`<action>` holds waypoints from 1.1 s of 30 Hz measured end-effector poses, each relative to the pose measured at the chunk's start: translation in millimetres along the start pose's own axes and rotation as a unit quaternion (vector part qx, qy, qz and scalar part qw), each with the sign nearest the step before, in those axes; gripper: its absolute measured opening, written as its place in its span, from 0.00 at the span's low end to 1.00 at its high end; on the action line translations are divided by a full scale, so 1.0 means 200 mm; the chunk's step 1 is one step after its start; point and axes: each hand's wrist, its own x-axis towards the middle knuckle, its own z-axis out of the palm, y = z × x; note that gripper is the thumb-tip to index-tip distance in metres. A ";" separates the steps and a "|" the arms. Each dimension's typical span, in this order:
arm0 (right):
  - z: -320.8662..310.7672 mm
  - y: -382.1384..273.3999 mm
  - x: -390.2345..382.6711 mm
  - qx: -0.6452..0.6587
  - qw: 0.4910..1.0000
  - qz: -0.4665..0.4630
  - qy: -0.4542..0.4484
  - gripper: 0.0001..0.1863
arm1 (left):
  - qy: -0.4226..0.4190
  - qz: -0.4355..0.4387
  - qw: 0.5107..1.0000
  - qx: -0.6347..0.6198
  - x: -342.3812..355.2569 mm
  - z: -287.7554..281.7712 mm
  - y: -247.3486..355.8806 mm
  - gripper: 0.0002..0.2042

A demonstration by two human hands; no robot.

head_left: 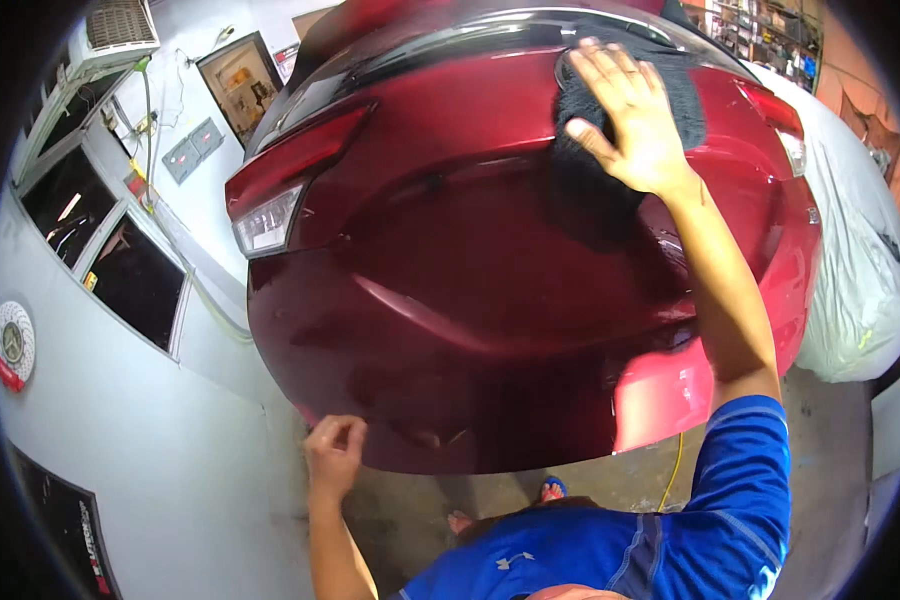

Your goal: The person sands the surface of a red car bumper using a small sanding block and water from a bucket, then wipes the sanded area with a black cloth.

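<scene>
The rear of a dark red car [470, 250] fills the middle of the view, its painted surface glossy with bright reflections. Flat on a fluffy black towel [684, 105] lies my right hand [625, 120], fingers stretched out. The towel rests on the upper right of the car's rear, just below the rear window, and hangs partly over the edge there. My left hand [334, 452] is at the bumper's lower left edge with its fingers curled in. Nothing shows in it; whether it touches the bumper I cannot tell.
A car under a pale cover [850, 270] stands close on the right. On the left runs a white wall with windows [135, 280] and a mounted brake disc [13, 340]. A yellow cord [676, 472] lies on the floor. Stocked shelves [770, 40] stand at the far right.
</scene>
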 end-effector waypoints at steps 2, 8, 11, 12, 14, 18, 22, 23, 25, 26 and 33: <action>-0.04 0.12 0.12 0.099 0.994 0.030 -0.021 0.40 | -0.058 0.046 0.997 0.006 0.04 -0.02 0.07 0.05; 0.24 0.14 -0.23 0.029 0.950 0.233 0.206 0.26 | -0.039 -0.055 0.997 0.046 -0.29 -0.27 -0.51 0.06; 0.14 0.08 -0.21 -0.009 0.961 0.188 0.204 0.24 | 0.010 -0.136 0.990 0.047 -0.39 -0.44 -0.88 0.09; 0.13 0.11 -0.18 -0.017 0.964 0.182 0.191 0.24 | 0.011 -0.144 0.989 0.038 -0.32 -0.49 -0.93 0.10; 0.04 0.08 -0.14 0.027 0.971 0.180 0.156 0.23 | 0.014 -0.162 0.986 0.023 -0.20 -0.59 -0.93 0.10; 0.01 0.19 -0.11 -0.046 0.970 0.201 0.129 0.23 | 0.013 -0.119 0.992 -0.025 0.01 -0.55 -0.86 0.10; 0.15 0.08 0.04 0.052 0.965 0.192 0.171 0.23 | -0.032 0.021 0.999 0.030 0.11 -0.33 -0.65 0.08; 0.12 0.05 0.09 0.051 0.971 0.183 0.145 0.22 | -0.037 0.040 0.998 0.035 0.09 -0.31 -0.64 0.08; 0.06 0.05 0.15 0.101 0.974 0.187 0.083 0.22 | -0.045 0.073 0.996 0.038 0.07 -0.27 -0.59 0.08; 0.06 0.05 0.15 0.053 0.977 0.186 0.094 0.23 | -0.052 0.028 0.998 0.029 0.04 -0.24 -0.57 0.08; 0.12 0.00 0.09 0.102 0.958 0.215 0.163 0.30 | -0.030 -0.048 0.998 0.015 -0.13 -0.14 -0.50 0.09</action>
